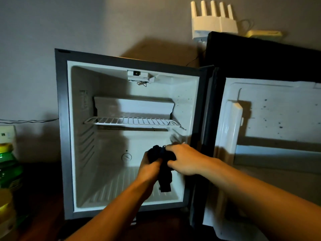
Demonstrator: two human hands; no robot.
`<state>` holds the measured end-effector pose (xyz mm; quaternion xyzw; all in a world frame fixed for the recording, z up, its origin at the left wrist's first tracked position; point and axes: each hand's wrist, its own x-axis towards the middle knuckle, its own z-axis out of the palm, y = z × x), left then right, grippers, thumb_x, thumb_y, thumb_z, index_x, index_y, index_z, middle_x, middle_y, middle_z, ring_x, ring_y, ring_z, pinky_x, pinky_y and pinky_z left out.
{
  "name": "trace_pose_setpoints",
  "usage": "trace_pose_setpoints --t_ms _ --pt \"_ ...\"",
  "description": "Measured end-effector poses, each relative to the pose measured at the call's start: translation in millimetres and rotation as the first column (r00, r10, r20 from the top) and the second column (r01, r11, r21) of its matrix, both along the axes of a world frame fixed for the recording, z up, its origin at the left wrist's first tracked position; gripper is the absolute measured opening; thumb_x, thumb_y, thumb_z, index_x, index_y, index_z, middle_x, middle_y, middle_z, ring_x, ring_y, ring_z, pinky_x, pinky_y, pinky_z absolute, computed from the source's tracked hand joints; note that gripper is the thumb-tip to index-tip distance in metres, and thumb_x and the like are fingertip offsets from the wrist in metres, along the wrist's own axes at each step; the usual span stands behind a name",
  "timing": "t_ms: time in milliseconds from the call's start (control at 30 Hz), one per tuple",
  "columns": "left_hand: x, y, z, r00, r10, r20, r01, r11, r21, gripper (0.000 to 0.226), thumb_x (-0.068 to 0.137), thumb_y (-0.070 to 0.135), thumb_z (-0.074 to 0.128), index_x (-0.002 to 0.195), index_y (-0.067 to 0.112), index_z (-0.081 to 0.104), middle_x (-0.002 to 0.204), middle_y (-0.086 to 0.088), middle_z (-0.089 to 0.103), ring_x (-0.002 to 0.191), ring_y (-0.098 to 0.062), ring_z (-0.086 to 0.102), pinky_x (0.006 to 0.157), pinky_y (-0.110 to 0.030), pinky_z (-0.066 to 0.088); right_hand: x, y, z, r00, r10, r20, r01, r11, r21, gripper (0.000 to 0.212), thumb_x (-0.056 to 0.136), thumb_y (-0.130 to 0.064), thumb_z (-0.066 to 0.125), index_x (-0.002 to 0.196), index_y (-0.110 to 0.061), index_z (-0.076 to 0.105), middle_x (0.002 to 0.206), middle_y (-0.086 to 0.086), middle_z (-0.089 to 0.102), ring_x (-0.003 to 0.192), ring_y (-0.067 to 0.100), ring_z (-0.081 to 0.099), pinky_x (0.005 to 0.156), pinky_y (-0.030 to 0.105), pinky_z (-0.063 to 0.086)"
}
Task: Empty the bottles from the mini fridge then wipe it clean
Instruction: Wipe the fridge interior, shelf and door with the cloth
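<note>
The mini fridge [64, 136] stands open in front of me, its white inside holding no bottles. A wire shelf [132, 121] spans the middle and a small freezer box sits above it. Both my hands are in front of the lower compartment and hold a dark cloth [165, 178] between them. My left hand [149, 168] grips the cloth from below. From the right, my right hand [185, 160] grips its top. One end of the cloth hangs down above the ribbed fridge floor.
The fridge door [271, 119] is swung open to the right, its white inner panel speckled with dark spots. A green bottle with a yellow cap [8, 164] and other bottles stand at the far left. A white router [214, 20] hangs on the wall above.
</note>
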<state>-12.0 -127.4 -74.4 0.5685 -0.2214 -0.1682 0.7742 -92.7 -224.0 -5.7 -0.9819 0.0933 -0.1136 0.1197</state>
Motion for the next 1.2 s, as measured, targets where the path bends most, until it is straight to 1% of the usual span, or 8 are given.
trace_pose_setpoints --t_ms 200,333,500,600,733,900,1000,1200 --pt "32 -21 -5 0.969 0.046 0.243 -0.129 0.932 0.339 0.022 0.081 0.036 0.057 0.094 0.02 0.064 0.082 -0.002 0.073 0.073 -0.021 0.07 0.071 -0.037 0.058 -9 -1 31 0.992 0.071 0.104 -0.003 0.839 -0.544 0.038 0.088 -0.021 0.062 0.126 -0.023 0.059 0.128 0.002 0.053 0.11 0.024 0.056 0.093 0.042 0.051" --pt "48 -25 -26 0.974 -0.027 0.227 -0.054 0.938 0.344 0.02 0.081 0.02 0.048 0.073 0.012 0.065 0.071 -0.01 0.074 0.052 -0.023 0.058 0.061 -0.035 0.048 -11 -2 48 0.998 0.036 0.047 0.014 0.636 -0.771 0.039 0.086 0.0 0.052 0.12 -0.017 0.063 0.117 0.005 0.055 0.104 0.026 0.057 0.076 0.036 0.049" --pt "71 -49 -48 0.995 -0.101 0.014 0.09 0.931 0.354 0.029 0.086 0.02 0.047 0.088 0.0 0.069 0.073 -0.024 0.07 0.041 -0.026 0.053 0.044 -0.03 0.045 7 -7 43 0.989 -0.009 -0.15 -0.12 0.555 -0.823 0.039 0.086 -0.001 0.05 0.118 -0.02 0.061 0.122 0.001 0.052 0.115 0.023 0.051 0.082 0.032 0.046" --pt "73 -66 -55 0.997 -0.074 -0.011 0.073 0.93 0.361 0.022 0.088 0.009 0.049 0.104 0.01 0.066 0.087 -0.016 0.069 0.073 -0.03 0.068 0.066 -0.04 0.059 23 -14 33 0.965 -0.07 -0.252 -0.183 0.505 -0.843 0.039 0.087 -0.002 0.046 0.119 -0.021 0.059 0.125 -0.002 0.048 0.124 0.022 0.04 0.106 0.037 0.036" --pt "75 -73 -67 0.997 -0.04 0.062 0.023 0.965 0.26 0.019 0.09 0.012 0.056 0.097 0.029 0.061 0.079 0.001 0.067 0.059 -0.01 0.068 0.05 -0.021 0.055 38 -18 26 0.939 -0.114 -0.325 -0.251 0.419 -0.872 0.033 0.087 -0.005 0.05 0.114 -0.02 0.059 0.119 0.0 0.048 0.121 0.025 0.04 0.104 0.037 0.034" --pt "103 -98 -63 0.975 0.188 0.118 -0.209 0.958 0.198 0.043 0.09 0.016 0.057 0.132 0.023 0.051 0.121 -0.006 0.064 0.112 -0.027 0.06 0.097 -0.039 0.049 50 -16 6 0.889 -0.161 -0.428 -0.311 0.474 -0.824 0.027 0.094 -0.027 0.05 0.118 -0.023 0.059 0.124 -0.001 0.048 0.122 0.024 0.038 0.104 0.039 0.031" --pt "113 -108 -63 0.964 0.248 0.091 -0.259 0.955 0.143 0.042 0.091 0.02 0.057 0.131 0.028 0.052 0.12 -0.004 0.065 0.108 -0.027 0.062 0.094 -0.046 0.051 64 -19 -18 0.879 -0.207 -0.431 -0.301 0.461 -0.835 0.034 0.098 -0.03 0.038 0.127 -0.024 0.054 0.134 0.003 0.044 0.128 0.027 0.034 0.108 0.045 0.024" --pt "115 -104 -80 0.998 -0.055 -0.022 0.055 0.998 0.017 0.035 0.099 0.013 0.047 0.131 0.021 0.057 0.112 0.007 0.064 0.097 -0.006 0.061 0.093 -0.027 0.048 106 -20 -59 0.863 -0.396 -0.314 -0.17 0.358 -0.918 0.055 0.102 -0.036 0.029 0.15 -0.009 0.026 0.157 0.017 0.02 0.145 0.035 0.013 0.118 0.053 0.006"
